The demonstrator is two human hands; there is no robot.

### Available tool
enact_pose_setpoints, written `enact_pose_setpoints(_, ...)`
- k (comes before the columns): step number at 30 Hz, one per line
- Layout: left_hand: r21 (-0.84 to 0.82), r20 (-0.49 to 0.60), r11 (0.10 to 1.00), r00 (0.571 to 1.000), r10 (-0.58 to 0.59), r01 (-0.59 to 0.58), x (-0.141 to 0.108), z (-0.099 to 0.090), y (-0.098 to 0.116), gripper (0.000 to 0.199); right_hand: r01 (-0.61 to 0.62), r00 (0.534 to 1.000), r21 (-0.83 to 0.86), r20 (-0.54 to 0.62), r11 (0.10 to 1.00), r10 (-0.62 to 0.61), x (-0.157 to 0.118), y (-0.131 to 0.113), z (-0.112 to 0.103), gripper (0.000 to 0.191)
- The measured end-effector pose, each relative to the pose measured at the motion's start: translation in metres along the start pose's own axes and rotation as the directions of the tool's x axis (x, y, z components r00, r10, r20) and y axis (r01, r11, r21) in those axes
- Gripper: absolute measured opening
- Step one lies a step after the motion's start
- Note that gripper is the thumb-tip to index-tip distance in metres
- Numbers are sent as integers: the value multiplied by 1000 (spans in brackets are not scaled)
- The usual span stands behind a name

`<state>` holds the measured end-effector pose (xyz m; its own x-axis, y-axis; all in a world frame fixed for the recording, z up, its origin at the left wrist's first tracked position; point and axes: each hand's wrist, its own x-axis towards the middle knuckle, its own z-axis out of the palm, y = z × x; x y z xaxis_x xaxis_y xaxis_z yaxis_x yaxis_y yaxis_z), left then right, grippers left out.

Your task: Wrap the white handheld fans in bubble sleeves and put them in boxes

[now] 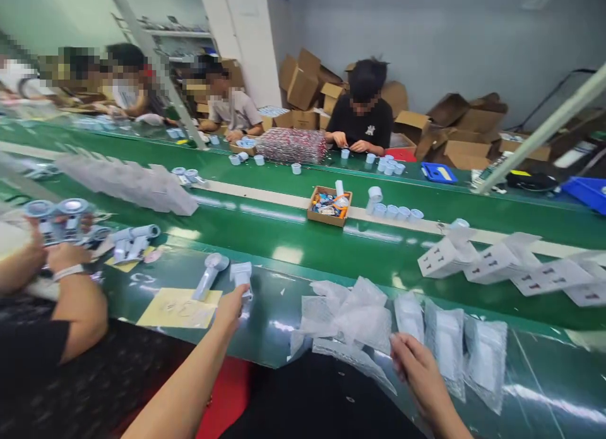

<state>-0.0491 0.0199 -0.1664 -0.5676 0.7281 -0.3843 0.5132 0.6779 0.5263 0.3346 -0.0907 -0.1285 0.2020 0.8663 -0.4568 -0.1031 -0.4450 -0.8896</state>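
My left hand (pixel 233 307) reaches out to the left and grips the handle of a small pale grey handheld fan (pixel 242 276) lying on the green table (pixel 265 325). A second grey fan (pixel 210 273) lies just left of it, beside a yellow sheet (pixel 177 307). My right hand (pixel 415 364) rests at the near table edge on a loose pile of clear bubble-wrap bags (pixel 348 319), fingers pinching one bag. Three filled bubble bags (pixel 447 341) lie side by side to its right.
A co-worker on my left holds several fans (pixel 61 218) with both hands. White printed boxes (pixel 502 262) lie on the green conveyor belt (pixel 331 243). A small cardboard tray (pixel 329 206) and white cups (pixel 395 210) sit mid-belt. People work across the line; cardboard cartons (pixel 303 82) are stacked behind.
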Motion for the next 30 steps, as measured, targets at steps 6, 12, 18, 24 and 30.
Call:
enact_pose_setpoints(6,-461,702,887,620,349,23,-126,53,84,48,-354,908,432,371,829,194,24,-47,44,53)
enact_pose_setpoints(12,-246,599,879,649,469,-408,-110,39,61,44,-271,963,507,156,818,222,24,-42,17,41)
enact_pose_setpoints(18,-36,568,955,781,261,-293,-93,54,8,26,-303,947,396,223,867,230,5,-34,-18,48)
enact_pose_setpoints(24,-282,313,856,802,508,-433,-130,22,67,23,-427,729,300,673,853,128,-13,-58,23,62)
enact_pose_setpoints(30,-601,617,796,594,516,-67,-157,12,83,15,-524,565,260,818,811,102,-14,-60,58,55)
